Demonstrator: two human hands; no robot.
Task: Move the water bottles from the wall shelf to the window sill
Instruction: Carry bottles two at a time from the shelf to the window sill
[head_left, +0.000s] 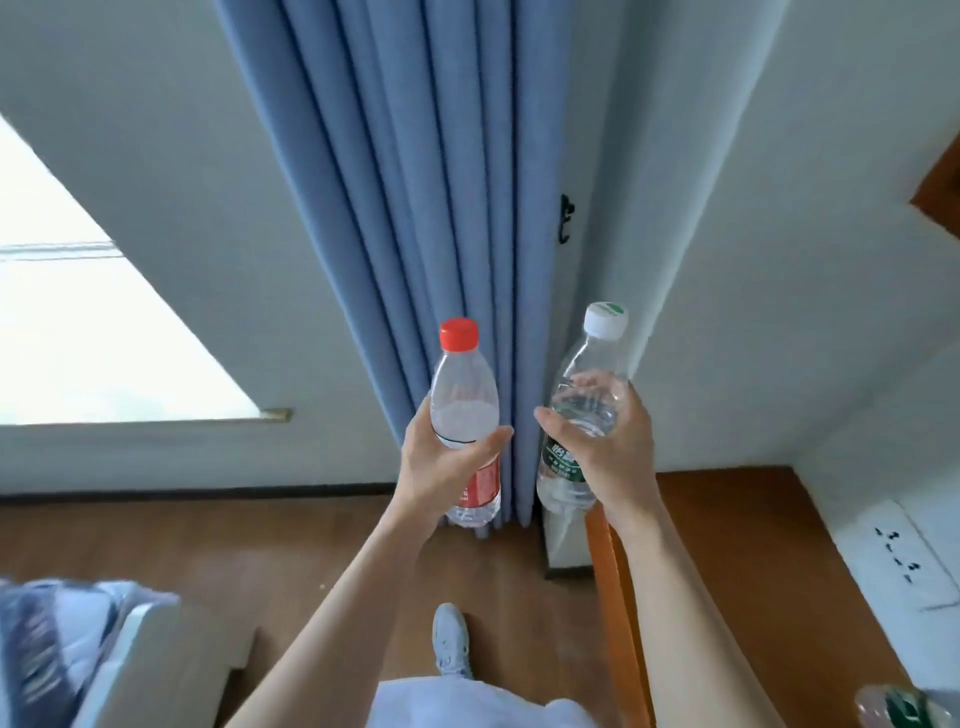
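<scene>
Blue curtain (415, 182), black wall hook (566, 218), wooden floor (260, 561), white shoe (452, 644)

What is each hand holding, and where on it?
The left hand grips the red-capped bottle around its middle; the right hand grips the white-capped bottle around its middle.

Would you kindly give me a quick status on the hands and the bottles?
Left hand grips red-capped bottle, right hand grips white-capped bottle. Both roughly upright, mid-air. Window sill to the left, nothing seen between.

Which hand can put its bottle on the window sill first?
Probably the left hand: it holds the red-capped bottle on the side nearer the window sill. The right hand, gripping the white-capped bottle, is farther away.
</scene>
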